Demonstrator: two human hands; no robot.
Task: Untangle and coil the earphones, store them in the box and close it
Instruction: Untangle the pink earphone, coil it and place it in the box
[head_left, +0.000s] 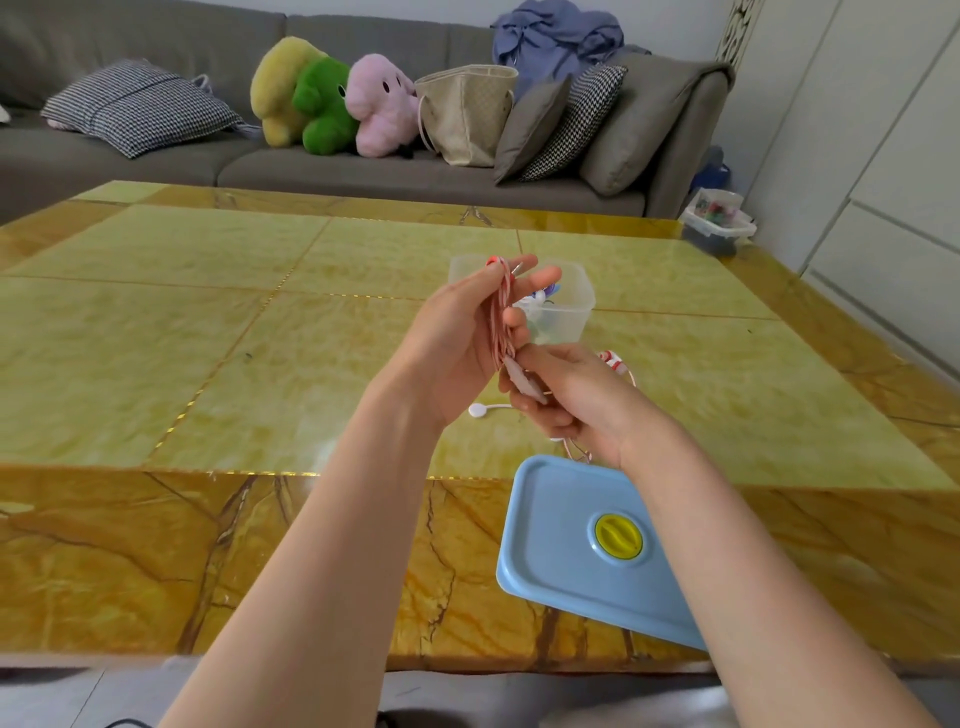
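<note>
Left hand (457, 332): held the cord (500, 322) coil, fingers half straight.
Right hand (561, 395): pinched the coil's lower end.
Risk: loops could slip off; trailing earbuds (613, 360) beyond the right hand might snag.
Box (566, 306): open behind both hands.

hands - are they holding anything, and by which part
Both hold the red-and-white earphone cable: the left hand has its coiled loops around the fingers, the right hand pinches the strand below the coil.
</note>
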